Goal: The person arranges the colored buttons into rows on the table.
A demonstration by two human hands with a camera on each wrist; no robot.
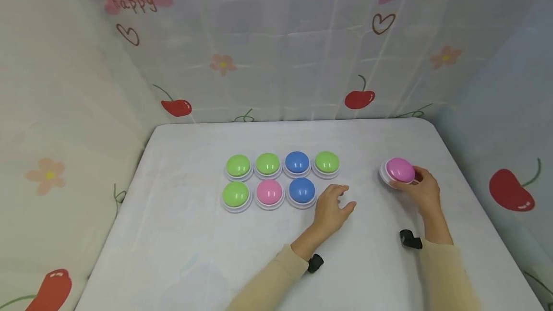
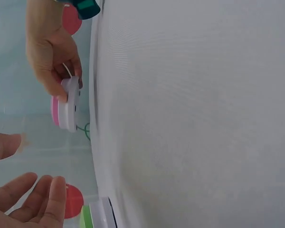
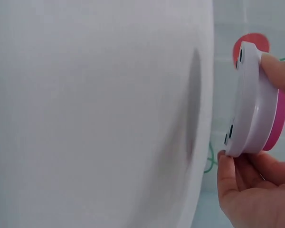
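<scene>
My right hand (image 1: 423, 191) grips a purplish-pink push button (image 1: 400, 170) by its white round base, at the right side of the table. In the right wrist view its base (image 3: 254, 104) is held between thumb and fingers, tilted, with small dark feet showing, and is raised off the tabletop. My left hand (image 1: 330, 211) holds nothing; its thumb and fingers are apart and loosely bent. It hovers just right of the front blue button (image 1: 302, 190). Left of that button stand a pink button (image 1: 269, 192) and a green button (image 1: 235, 194).
Behind them runs a back row: two green buttons (image 1: 238, 165) (image 1: 267, 163), a blue button (image 1: 296, 162) and a green button (image 1: 326, 162) at its right end. All stand on the white-covered table (image 1: 173, 244). Patterned curtains (image 1: 281, 37) enclose the table's back and sides.
</scene>
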